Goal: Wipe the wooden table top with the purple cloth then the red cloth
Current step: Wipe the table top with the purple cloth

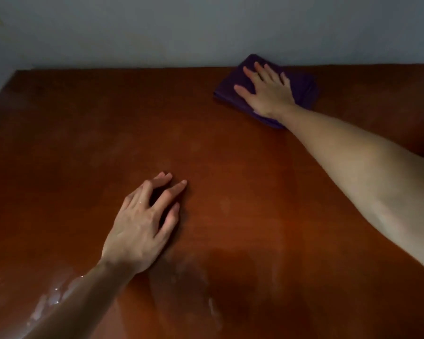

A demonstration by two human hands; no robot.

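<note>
- Fingers [260, 69] of the right hand [267, 94] are spread flat and lie palm-down on the purple cloth [301, 91]; they press it and do not pinch it.
- Fingers [174, 189] of the left hand [142, 223] are loosely parted and slightly bent, tips touching the wooden surface [230, 167]; they hold nothing.
- Purple cloth: folded to a rough rectangle, lying flat on the surface at its far edge, right of centre, against the wall [181, 33]. One far corner of the cloth rises slightly up the wall line.
- Right forearm [365, 172]: bare, extended diagonally across the surface from the near right side to the cloth.
- Left hand: on the surface near its middle, well apart from the cloth, nearer the person and to the cloth's left.
- Left forearm [83, 294]: bare, entering from the near left corner of the surface.
- Surface finish: reddish-brown and glossy, with pale smears and bright reflections near the left forearm.
- Wall: plain grey-blue, meeting the surface along its far edge.
</note>
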